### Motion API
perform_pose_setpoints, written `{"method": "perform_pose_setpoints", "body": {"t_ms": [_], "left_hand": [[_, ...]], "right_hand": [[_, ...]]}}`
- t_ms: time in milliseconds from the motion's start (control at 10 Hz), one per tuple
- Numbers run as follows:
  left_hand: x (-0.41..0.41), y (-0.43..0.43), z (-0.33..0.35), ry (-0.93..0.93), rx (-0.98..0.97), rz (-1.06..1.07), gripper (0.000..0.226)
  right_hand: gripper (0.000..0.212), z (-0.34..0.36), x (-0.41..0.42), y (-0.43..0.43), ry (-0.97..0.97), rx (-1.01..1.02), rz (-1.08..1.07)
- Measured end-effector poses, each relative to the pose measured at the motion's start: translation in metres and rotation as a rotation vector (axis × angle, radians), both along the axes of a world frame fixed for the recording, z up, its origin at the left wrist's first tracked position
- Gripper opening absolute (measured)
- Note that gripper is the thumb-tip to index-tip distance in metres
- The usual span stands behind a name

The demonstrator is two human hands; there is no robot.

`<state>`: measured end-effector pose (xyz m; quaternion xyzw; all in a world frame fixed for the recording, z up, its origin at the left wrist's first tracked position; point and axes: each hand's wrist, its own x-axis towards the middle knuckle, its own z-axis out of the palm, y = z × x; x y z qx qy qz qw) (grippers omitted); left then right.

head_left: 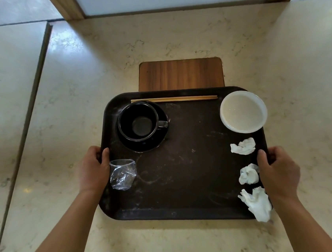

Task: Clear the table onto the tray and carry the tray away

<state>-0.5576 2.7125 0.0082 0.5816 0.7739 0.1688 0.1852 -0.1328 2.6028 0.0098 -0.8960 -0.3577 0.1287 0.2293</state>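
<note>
While the left hand point(93, 168) clamps the left rim of the dark tray point(183, 182) on the marble table point(74, 82), a crumpled clear cup point(122, 174) lies just beside it. Farther right sit a black cup point(138, 121) on its saucer point(158, 139), chopsticks point(174, 99), a white bowl point(243, 111) and three tissue wads point(243, 146). The right hand point(279, 170) grips the right rim.

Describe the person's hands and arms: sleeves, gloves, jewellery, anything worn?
Both forearms are bare up to the frame edge, with no sleeves in view. The left hand and right hand have no gloves, and no rings, watch or wristband show.
</note>
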Motion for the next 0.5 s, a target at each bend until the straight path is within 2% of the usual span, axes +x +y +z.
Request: {"method": "perform_pose_setpoints", "body": {"t_ms": [200, 300, 400, 500], "left_hand": [[0.002, 0.004, 0.004, -0.004, -0.056, 0.008, 0.026], [-0.007, 0.004, 0.010, -0.125, -0.141, 0.010, 0.019], [-0.019, -0.014, 0.019, -0.262, -0.124, 0.089, 0.010], [-0.038, -0.075, 0.017, -0.338, -0.027, 0.102, 0.014]], "right_hand": [[0.018, -0.001, 0.001, 0.002, 0.010, 0.022, 0.019], [0.017, 0.003, -0.001, -0.006, 0.070, 0.007, 0.048], [0.018, 0.020, 0.004, -0.013, 0.217, -0.018, 0.066], [0.024, 0.029, 0.003, -0.061, 0.303, -0.014, 0.012]]}}
